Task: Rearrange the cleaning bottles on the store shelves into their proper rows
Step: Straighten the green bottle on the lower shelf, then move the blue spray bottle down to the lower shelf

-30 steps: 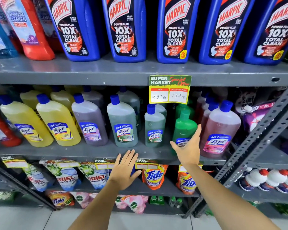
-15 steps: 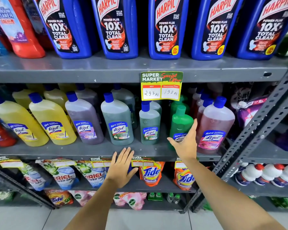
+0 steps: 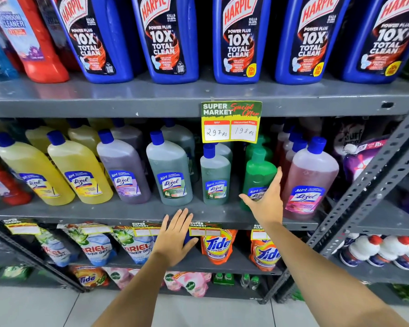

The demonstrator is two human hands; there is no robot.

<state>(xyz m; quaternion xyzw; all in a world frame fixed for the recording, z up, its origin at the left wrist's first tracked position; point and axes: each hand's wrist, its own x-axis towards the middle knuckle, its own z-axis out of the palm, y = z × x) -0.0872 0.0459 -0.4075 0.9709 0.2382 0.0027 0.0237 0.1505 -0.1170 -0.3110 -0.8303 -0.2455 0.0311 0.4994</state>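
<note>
the right hand (image 3: pixel 266 204) is spread wide in front of the green bottle (image 3: pixel 259 175) on the middle shelf (image 3: pixel 128 212), thumb out to the left and fingers pointing up along the bottle's right side; the palm lies over its label, but whether it actually touches the bottle cannot be told. the left hand (image 3: pixel 175 237) is open and flat, fingers together and pointing up, its fingertips at the front edge of that same shelf just left of a small price tag (image 3: pixel 204 228); it holds nothing. the green bottle stands upright between a small grey-green bottle (image 3: pixel 215 175) on its left and a pink bottle (image 3: pixel 311 180) on its right, both with blue caps. further left along the row stand a larger grey-green bottle (image 3: pixel 169 171), a purple bottle (image 3: pixel 123 169) and two yellow bottles (image 3: pixel 79 171) (image 3: pixel 33 172), with more bottles lined up behind each. a yellow and green price sign (image 3: pixel 231 121) hangs from the edge of the top shelf (image 3: pixel 92 100), above the small grey-green bottle. on the top shelf five big blue bottles (image 3: pixel 239 41) stand side by side, with a red bottle (image 3: pixel 33 41) to their left. on the shelf below the hands sit detergent pouches (image 3: pixel 216 246), some orange and some white and green.
</note>
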